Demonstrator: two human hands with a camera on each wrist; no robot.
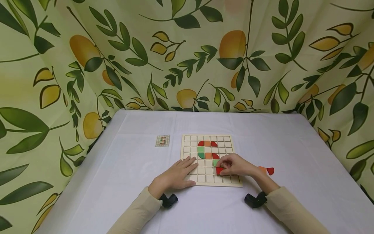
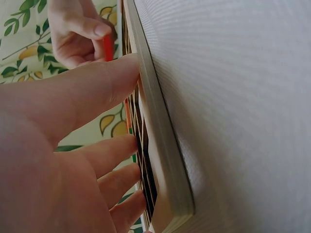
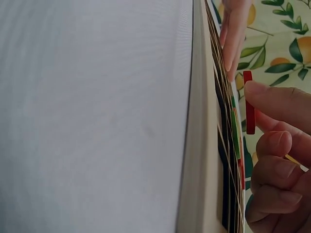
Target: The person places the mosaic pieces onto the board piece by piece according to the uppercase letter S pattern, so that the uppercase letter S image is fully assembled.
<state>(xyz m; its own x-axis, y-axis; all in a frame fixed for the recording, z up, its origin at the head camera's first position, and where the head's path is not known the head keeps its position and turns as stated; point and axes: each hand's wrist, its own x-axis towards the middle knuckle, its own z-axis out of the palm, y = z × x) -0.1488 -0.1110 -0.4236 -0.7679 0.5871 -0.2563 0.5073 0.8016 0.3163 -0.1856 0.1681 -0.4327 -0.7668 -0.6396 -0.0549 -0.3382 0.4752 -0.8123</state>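
A square wooden grid board (image 1: 204, 180) lies on the white cloth, with red, orange and green pieces set in its cells in a curving row. My right hand (image 1: 235, 165) pinches a red tile (image 3: 250, 104) between thumb and finger, just over the board's lower right cells, below a light green square (image 1: 215, 162). In the right wrist view the tile stands off the board's surface, seen edge-on. The left hand (image 1: 179, 174) rests with spread, straight fingers on the board's left side, its thumb at the front edge in the left wrist view.
A small pattern card (image 1: 162, 140) showing an S-like figure lies left of the board. Right of it, partly behind the right wrist, are an orange piece (image 1: 262, 169) and a red rounded piece (image 1: 270, 171). A leaf-patterned curtain (image 1: 187, 65) hangs behind the table.
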